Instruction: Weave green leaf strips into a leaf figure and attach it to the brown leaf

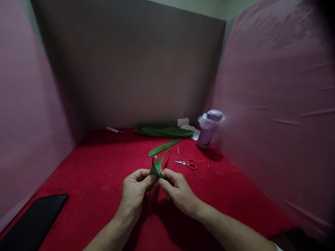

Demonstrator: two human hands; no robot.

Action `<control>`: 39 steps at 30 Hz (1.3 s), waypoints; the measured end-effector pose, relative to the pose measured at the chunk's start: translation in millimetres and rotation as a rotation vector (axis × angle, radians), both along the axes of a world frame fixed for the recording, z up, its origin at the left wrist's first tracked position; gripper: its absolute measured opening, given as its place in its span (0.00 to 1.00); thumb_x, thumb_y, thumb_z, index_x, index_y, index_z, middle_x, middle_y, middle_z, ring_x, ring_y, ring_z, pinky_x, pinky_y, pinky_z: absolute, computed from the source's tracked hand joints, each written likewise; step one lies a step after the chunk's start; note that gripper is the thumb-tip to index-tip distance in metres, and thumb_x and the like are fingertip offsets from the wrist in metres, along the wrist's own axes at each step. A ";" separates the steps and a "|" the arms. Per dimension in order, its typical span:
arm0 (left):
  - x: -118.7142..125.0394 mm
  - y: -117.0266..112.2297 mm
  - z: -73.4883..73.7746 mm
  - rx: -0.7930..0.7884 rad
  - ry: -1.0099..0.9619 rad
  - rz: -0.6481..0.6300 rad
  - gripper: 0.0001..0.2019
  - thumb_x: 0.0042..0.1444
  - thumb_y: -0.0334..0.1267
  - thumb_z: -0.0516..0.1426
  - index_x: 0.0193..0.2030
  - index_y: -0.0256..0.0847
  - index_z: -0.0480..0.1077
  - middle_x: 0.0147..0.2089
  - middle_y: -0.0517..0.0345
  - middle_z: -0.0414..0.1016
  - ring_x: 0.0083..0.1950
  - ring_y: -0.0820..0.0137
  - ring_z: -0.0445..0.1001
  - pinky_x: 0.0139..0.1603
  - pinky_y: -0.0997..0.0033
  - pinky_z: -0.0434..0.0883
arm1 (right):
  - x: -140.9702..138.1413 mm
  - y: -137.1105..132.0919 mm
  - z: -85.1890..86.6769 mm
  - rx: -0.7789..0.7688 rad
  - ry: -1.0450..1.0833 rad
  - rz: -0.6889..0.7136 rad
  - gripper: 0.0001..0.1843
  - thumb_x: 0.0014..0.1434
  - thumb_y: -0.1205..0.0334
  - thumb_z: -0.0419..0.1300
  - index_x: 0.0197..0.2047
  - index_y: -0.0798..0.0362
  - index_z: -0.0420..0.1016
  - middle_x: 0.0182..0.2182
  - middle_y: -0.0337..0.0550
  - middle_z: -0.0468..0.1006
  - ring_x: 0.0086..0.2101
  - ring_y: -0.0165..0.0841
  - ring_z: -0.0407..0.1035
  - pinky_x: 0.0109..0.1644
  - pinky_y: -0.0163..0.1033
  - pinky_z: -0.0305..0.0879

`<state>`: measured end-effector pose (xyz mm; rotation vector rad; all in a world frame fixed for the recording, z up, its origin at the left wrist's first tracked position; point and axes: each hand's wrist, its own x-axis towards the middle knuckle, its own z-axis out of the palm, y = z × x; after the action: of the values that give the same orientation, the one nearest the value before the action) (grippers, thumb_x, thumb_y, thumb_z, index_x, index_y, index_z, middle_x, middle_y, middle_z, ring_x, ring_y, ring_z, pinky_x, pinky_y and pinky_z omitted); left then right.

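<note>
Both my hands meet over the red table (86, 167), pinching a folded green leaf piece (156, 168) between them. My left hand (134, 191) grips its left side with thumb and forefinger closed. My right hand (178, 190) pinches the right side, fingers curled. Narrow leaf tips stick up and away from the fold. A loose green leaf strip (164, 147) lies just beyond the hands.
Red-handled scissors (187, 163) lie right of the fold. A stack of green leaves (166, 131) and white paper (183, 122) sit at the back. A purple cup with a plastic cover (208, 129) stands at the right. A pen (114, 130) lies at the back left, a black phone (31, 223) at the near left.
</note>
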<state>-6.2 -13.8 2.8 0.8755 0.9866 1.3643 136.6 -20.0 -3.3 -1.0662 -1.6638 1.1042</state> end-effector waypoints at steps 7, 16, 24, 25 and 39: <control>0.8 -0.1 -0.9 -0.054 -0.065 0.002 0.09 0.33 0.35 0.68 0.22 0.35 0.75 0.20 0.59 0.75 0.21 0.78 0.67 0.23 0.80 0.64 | 0.1 -0.3 -0.9 0.005 -0.026 0.015 0.10 0.60 0.58 0.52 0.32 0.54 0.70 0.19 0.33 0.62 0.21 0.24 0.55 0.25 0.31 0.51; 1.4 0.9 5.7 -0.062 -0.130 -0.088 0.10 0.32 0.35 0.68 0.23 0.34 0.76 0.24 0.55 0.77 0.26 0.72 0.72 0.29 0.76 0.68 | 3.7 4.8 4.0 -0.083 0.012 0.081 0.12 0.59 0.57 0.53 0.30 0.55 0.68 0.19 0.34 0.68 0.19 0.25 0.61 0.24 0.30 0.56; -9.3 2.0 9.7 -0.038 -0.117 -0.088 0.10 0.35 0.36 0.68 0.25 0.34 0.76 0.23 0.56 0.75 0.25 0.76 0.67 0.27 0.79 0.64 | 28.3 9.6 45.2 0.420 -0.199 -0.330 0.05 0.58 0.61 0.55 0.35 0.52 0.71 0.32 0.43 0.73 0.33 0.33 0.67 0.39 0.39 0.63; -9.9 2.5 10.0 -0.041 -0.120 -0.089 0.10 0.34 0.36 0.68 0.25 0.34 0.76 0.23 0.56 0.75 0.25 0.76 0.67 0.27 0.79 0.64 | 30.9 13.4 49.6 0.494 -0.230 -0.341 0.05 0.57 0.62 0.57 0.38 0.51 0.71 0.35 0.44 0.73 0.37 0.34 0.67 0.42 0.41 0.63; -10.8 -2.6 8.4 -0.052 -0.097 -0.275 0.07 0.40 0.36 0.66 0.26 0.35 0.76 0.23 0.59 0.73 0.25 0.79 0.64 0.27 0.80 0.61 | 39.8 39.3 56.0 0.706 -0.596 -0.318 0.10 0.59 0.60 0.55 0.34 0.48 0.78 0.23 0.41 0.72 0.28 0.31 0.62 0.37 0.41 0.55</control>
<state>-17.0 -16.4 11.2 0.8632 0.7919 1.1318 176.4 19.3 52.7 -1.1667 -2.0110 -0.0573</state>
